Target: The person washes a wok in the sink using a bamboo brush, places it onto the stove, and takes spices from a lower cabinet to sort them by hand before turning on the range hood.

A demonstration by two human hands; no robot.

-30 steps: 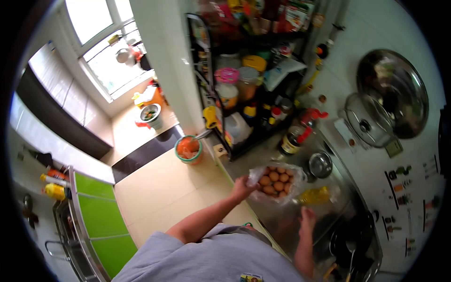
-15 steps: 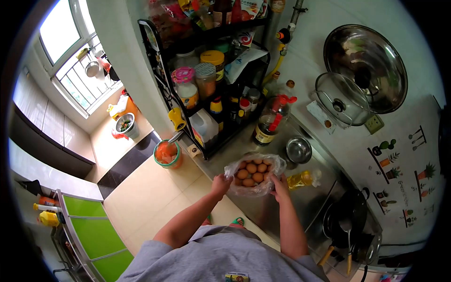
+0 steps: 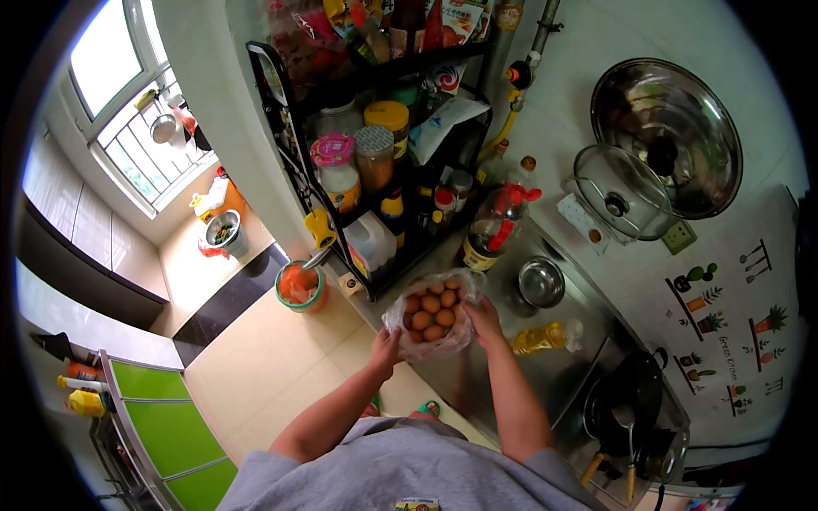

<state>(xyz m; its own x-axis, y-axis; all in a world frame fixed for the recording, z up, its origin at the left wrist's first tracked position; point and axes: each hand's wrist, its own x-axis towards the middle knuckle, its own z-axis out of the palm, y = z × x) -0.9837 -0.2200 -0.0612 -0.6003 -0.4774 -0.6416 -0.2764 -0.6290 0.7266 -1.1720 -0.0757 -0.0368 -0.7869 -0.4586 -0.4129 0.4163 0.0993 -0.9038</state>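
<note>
A clear plastic bag of brown eggs [image 3: 432,313] is held between my two hands, its mouth spread so several eggs show. My left hand [image 3: 386,347] grips the bag's near left edge with the fingers closed on the plastic. On the other side, my right hand [image 3: 484,321] is closed on the bag's right edge. Just right of that hand a bottle of yellow oil [image 3: 545,337] lies on the steel counter [image 3: 477,375]. Behind it sits a small metal bowl [image 3: 542,283].
A black rack [image 3: 375,277] with jars stands at the back left, beside a dark sauce bottle [image 3: 484,234]. To the right are a black wok [image 3: 635,392] with a spatula [image 3: 626,417]. Pot lids [image 3: 622,192] hang on the wall. A bin [image 3: 300,285] stands on the floor.
Both hands have shifted the egg bag left, and it now tilts more towards me. The camera view has moved slightly.
</note>
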